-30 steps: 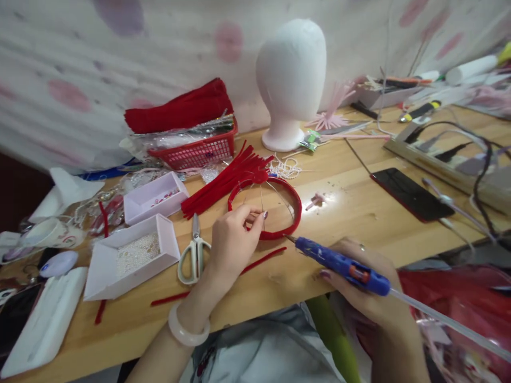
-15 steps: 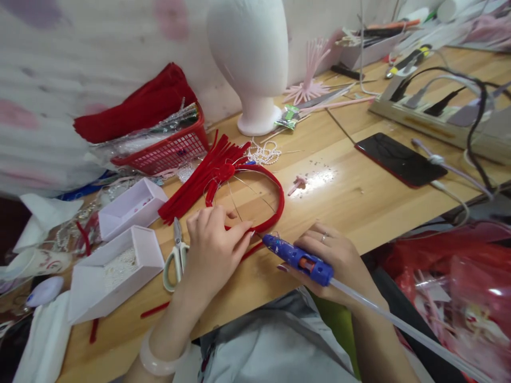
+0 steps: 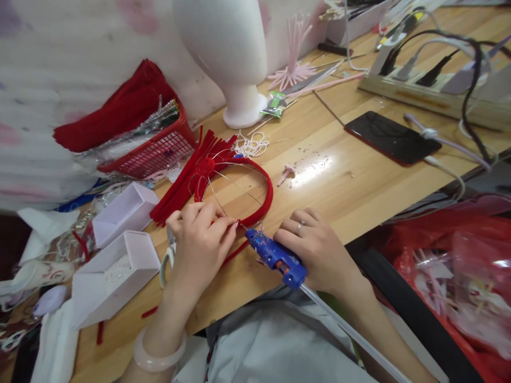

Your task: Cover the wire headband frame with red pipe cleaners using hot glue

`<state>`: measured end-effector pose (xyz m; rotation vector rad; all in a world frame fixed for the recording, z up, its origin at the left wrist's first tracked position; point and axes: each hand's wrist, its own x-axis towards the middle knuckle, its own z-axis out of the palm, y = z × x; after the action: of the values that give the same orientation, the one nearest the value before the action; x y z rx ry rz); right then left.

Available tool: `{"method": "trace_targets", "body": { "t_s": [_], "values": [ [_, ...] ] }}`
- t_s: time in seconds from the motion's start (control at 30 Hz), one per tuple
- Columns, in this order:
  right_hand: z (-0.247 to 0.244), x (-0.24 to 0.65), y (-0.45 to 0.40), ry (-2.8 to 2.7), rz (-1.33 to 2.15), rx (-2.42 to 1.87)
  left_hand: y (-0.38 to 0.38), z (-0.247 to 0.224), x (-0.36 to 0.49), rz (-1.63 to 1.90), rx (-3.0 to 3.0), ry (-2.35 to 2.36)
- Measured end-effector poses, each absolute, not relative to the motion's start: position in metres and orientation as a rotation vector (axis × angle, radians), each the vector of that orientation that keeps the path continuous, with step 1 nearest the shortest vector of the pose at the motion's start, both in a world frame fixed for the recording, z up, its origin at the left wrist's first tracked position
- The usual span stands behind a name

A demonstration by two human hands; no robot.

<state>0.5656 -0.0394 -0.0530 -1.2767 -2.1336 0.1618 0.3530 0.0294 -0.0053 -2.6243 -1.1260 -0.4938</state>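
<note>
My left hand [image 3: 205, 234] pinches the near end of a red headband [image 3: 268, 199], fingertips closed on its rim. Fine wires spread from a round red piece [image 3: 205, 168] on the headband's far left side. My right hand [image 3: 315, 244] is wrapped round a blue glue gun [image 3: 275, 256], whose nozzle points left at the spot beside my left fingertips. A clear glue stick [image 3: 339, 319] runs out of its back end. Under the headband's left side lies a bundle of red fuzzy strips [image 3: 175, 191]. Scissors [image 3: 166, 261] lie partly hidden behind my left hand.
A white foam head [image 3: 227, 58] stands at the back, beside a red basket [image 3: 151, 154]. Two white boxes [image 3: 120, 287] sit at left, the nearer holding small beads. A phone [image 3: 391, 137] and a power strip [image 3: 431, 96] with cables lie at right. Pink scraps [image 3: 286, 174] dot the table.
The view has shifted, so most things sit further left. My right hand has turned the glue gun more steeply, its nozzle still close to my left fingertips. The left hand keeps its pinch.
</note>
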Motion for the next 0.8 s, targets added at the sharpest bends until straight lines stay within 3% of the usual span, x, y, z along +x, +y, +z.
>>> {"method": "trace_targets", "body": {
  "t_s": [0.8],
  "values": [
    [-0.0558,0.5599,-0.0292,-2.099,0.021,-1.295,0.0318,-0.0009,0.3509,-0.499,-2.655,-1.103]
  ]
}}
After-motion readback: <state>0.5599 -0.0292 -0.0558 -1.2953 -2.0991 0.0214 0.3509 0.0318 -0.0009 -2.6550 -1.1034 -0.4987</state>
